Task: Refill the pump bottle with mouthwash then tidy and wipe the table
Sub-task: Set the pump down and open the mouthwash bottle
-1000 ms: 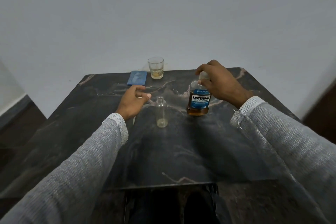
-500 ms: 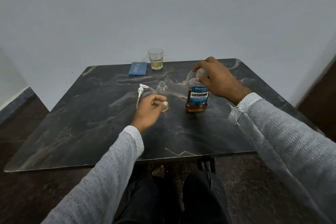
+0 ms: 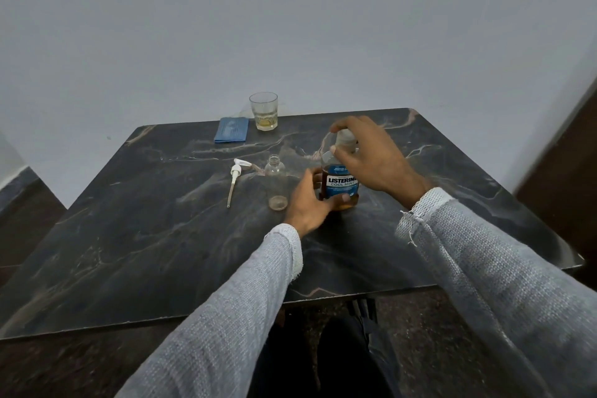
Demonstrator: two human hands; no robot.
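- Right hand [image 3: 371, 158] curls its grip round the cap [image 3: 345, 138] of the upright mouthwash bottle [image 3: 341, 186]; left hand [image 3: 310, 200] grips its base.
- The open pump bottle [image 3: 276, 182] stands upright just left of both grips, nearer the left hand.

Your mouthwash [image 3: 341, 186] (amber liquid, blue Listerine label) stands upright on the table [image 3: 161, 236], cap on. Just left of it your clear pump bottle [image 3: 276, 182] stands open, nearly empty. Its white pump [image 3: 235, 178] lies flat farther left. A blue cloth [image 3: 232, 129] rests at the far edge.
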